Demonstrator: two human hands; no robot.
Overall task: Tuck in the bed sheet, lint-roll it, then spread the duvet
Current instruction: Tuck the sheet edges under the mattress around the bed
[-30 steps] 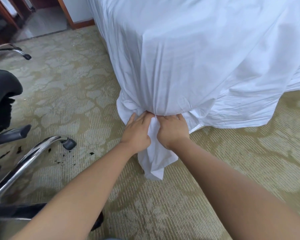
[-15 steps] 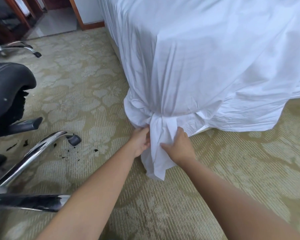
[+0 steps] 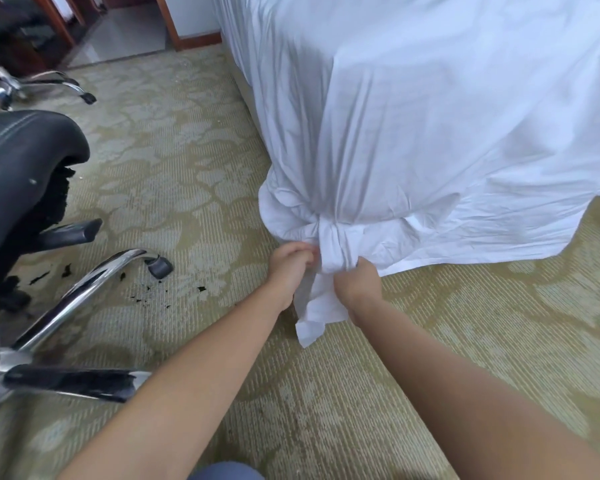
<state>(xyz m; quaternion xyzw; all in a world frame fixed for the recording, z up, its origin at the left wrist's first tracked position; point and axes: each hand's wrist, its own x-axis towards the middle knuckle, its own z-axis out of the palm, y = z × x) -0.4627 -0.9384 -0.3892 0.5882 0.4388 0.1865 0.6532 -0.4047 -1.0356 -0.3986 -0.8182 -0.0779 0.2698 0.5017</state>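
A white bed sheet [image 3: 413, 126] drapes over the bed's near corner and hangs to the carpet. At the corner's base the cloth is gathered into a knot [image 3: 333, 237], and a loose tail [image 3: 317, 313] hangs from it onto the floor. My left hand [image 3: 288, 265] grips bunched sheet just left of the knot, fingers curled. My right hand [image 3: 355, 287] grips the tail right below the knot. No lint roller or duvet is in view.
A black office chair [image 3: 21, 168] with chrome legs [image 3: 84, 292] and castors stands close on the left. Dark crumbs [image 3: 146, 292] lie on the patterned green carpet. A second chair base [image 3: 45, 81] and a wooden door frame [image 3: 168, 26] are at the back left.
Both hands slid down from the gathered corner and now pull on the cloth, so a tight knot shows at the corner's base. The view has shifted, bringing more of the chair in.
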